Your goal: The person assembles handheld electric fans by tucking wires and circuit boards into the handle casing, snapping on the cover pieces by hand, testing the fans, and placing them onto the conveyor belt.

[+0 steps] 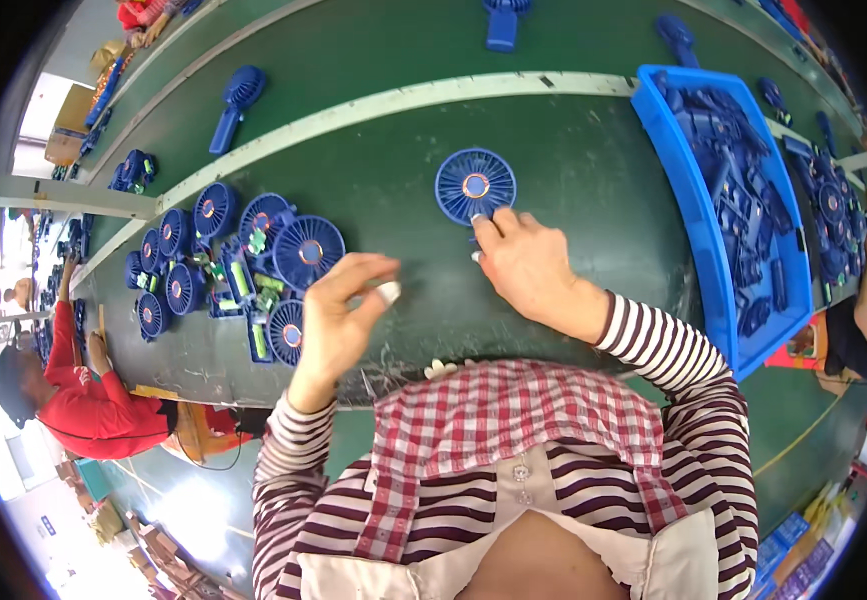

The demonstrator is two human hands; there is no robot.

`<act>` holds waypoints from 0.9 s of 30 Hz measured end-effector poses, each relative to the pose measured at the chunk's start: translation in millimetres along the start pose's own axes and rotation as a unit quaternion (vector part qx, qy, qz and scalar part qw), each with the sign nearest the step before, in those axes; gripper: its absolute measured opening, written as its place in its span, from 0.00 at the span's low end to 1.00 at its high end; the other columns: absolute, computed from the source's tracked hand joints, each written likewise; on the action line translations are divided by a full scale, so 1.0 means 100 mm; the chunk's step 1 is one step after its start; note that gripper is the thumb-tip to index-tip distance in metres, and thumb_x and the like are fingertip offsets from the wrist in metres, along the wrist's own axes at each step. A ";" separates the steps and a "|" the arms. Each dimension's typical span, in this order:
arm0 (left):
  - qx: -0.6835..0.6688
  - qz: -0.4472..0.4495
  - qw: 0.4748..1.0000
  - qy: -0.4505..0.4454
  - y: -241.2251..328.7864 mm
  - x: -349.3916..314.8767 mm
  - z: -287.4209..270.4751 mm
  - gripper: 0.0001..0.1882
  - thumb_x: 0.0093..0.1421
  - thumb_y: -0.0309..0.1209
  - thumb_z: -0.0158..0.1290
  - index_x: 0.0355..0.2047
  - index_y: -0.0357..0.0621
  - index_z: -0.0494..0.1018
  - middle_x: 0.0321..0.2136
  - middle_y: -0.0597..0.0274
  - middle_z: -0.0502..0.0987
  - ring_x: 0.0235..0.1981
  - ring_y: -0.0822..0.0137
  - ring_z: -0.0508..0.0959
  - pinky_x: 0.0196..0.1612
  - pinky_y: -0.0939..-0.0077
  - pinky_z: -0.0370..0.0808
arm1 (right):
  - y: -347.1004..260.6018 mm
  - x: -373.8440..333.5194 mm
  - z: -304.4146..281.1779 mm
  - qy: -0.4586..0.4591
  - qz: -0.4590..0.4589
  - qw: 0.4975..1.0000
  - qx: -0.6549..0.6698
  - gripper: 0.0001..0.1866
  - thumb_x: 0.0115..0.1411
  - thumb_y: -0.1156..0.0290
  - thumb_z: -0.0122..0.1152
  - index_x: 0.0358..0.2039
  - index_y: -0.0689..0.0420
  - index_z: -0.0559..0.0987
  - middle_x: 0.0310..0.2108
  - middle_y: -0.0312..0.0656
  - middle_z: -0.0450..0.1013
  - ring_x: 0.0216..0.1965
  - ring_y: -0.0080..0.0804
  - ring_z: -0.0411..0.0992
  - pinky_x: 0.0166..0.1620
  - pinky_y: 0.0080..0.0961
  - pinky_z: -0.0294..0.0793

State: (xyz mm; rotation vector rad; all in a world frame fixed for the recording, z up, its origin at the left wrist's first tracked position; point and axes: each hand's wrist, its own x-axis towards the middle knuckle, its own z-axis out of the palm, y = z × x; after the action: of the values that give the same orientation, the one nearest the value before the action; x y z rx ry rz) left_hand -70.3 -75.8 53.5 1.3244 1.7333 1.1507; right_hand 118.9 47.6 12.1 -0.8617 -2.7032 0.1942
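Over the scuffed green table (583,170), a worker (98,415) leftward, the left hand (341,315) gapes while the right hand (530,262) touches a fan (475,186), pinch unclear.

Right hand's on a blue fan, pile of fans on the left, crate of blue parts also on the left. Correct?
One slip: the crate of blue parts is on the right, as the head view shows. The right hand is on a blue fan, and the pile of fans is on the left, as you say.

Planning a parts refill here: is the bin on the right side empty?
No, the blue bin holds a jumbled heap of blue plastic pieces.
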 end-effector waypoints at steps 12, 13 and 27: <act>-0.102 -0.191 0.973 -0.081 -0.34 0.10 0.93 0.22 0.54 0.23 0.47 0.50 0.28 0.63 0.22 0.59 0.76 0.17 0.75 0.72 0.21 0.83 0.69 | 0.53 0.23 0.22 0.003 0.164 0.956 0.242 0.41 0.43 0.53 0.63 0.54 0.63 0.64 0.46 0.56 0.67 0.46 0.50 0.68 0.48 0.35 0.67; -0.119 -0.182 0.974 -0.060 -0.37 0.15 0.95 0.23 0.54 0.23 0.46 0.51 0.28 0.62 0.22 0.59 0.76 0.18 0.75 0.72 0.20 0.83 0.69 | 0.52 0.25 0.21 -0.016 0.160 0.956 0.247 0.41 0.43 0.53 0.64 0.54 0.63 0.64 0.48 0.57 0.66 0.47 0.49 0.68 0.50 0.33 0.66; -0.120 -0.022 0.989 -0.089 -0.38 0.81 1.30 0.29 0.52 0.24 0.52 0.55 0.33 0.59 0.37 0.55 0.74 0.28 0.74 0.73 0.30 0.82 0.71 | 1.06 -0.02 0.11 0.174 0.360 0.620 0.675 0.18 0.52 0.69 0.62 0.43 0.58 0.72 0.37 0.36 0.73 0.35 0.24 0.71 0.35 0.23 0.71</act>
State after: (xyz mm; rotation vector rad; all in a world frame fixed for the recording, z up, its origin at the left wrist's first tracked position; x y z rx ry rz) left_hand 9.0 30.6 -31.9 1.1972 1.4408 1.1406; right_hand 174.5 131.5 -21.9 -1.0855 -1.0053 1.6872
